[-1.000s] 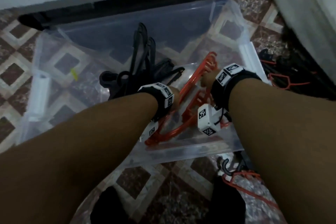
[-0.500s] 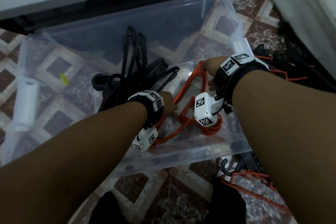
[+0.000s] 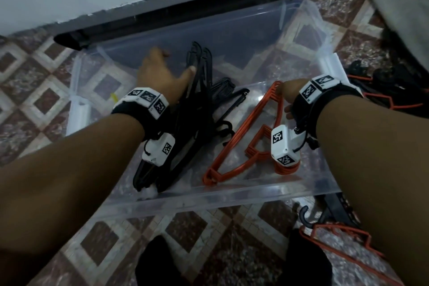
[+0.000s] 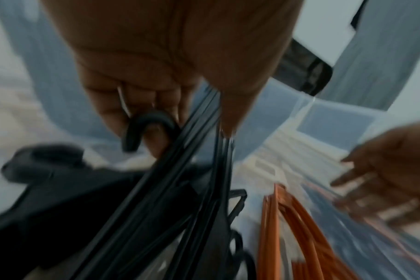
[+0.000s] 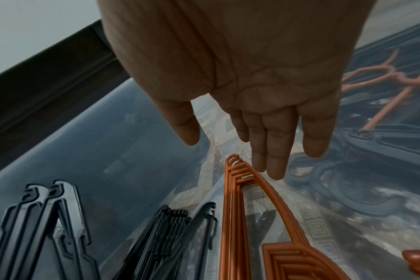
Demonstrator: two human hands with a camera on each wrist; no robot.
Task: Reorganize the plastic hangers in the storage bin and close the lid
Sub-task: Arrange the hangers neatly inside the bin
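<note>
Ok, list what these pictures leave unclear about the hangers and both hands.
- Left hand grip on the black hangers: left wrist view is motion-blurred, though fingers curl round a hook.
- Count of orange hangers: stacked tight, too fine to tell.
- Orange hanger hooks: head view, right wrist camera covers them.
- Right hand contact with the orange stack: fingertips hover close; touching unclear.

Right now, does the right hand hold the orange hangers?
No, in the right wrist view the right hand has straight fingers above the orange hangers, curled round nothing.
</note>
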